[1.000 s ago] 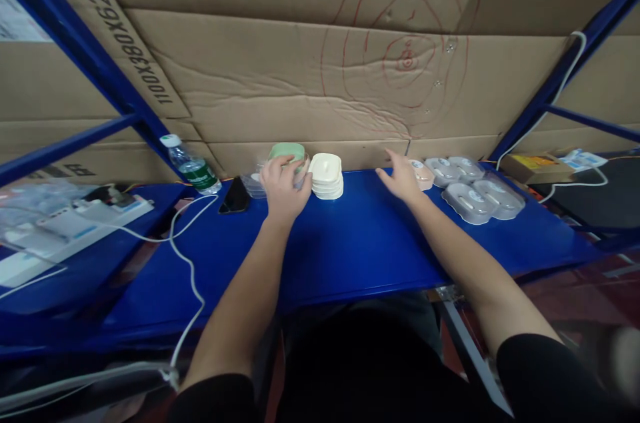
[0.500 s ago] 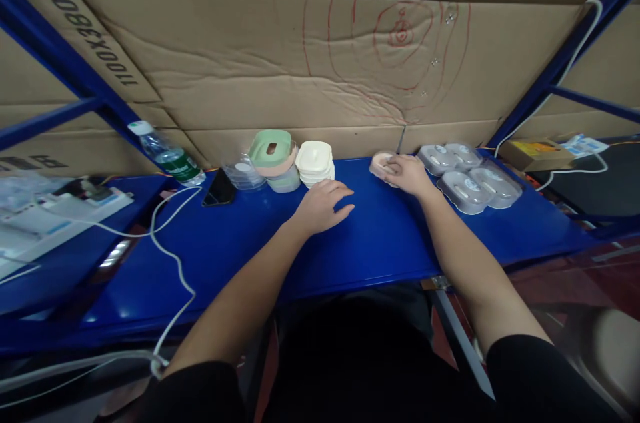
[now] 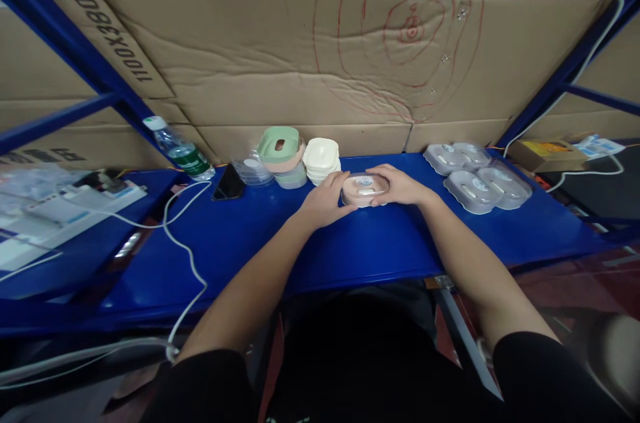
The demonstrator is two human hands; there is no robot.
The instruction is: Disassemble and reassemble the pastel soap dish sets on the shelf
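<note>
The left hand [image 3: 325,201] and right hand [image 3: 401,184] reach forward over the table [image 3: 360,249], half open, palms facing inward, thumbs nearer the body. Between them they grip a pink box [image 3: 361,192] by its sides. White trays [image 3: 321,155] stand stacked just beyond the left hand; clear-covered boxes [image 3: 469,188] lie right of the right hand.

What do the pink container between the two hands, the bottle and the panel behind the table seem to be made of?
Pink container: probably plastic, glossy on top, where its clear cover catches reflections.
Bottle: likely clear, shiny plastic; its upper part is see-through.
Panel: apparently matte cardboard, as its dull brown surface shows wrinkles and straight fold lines.
</note>
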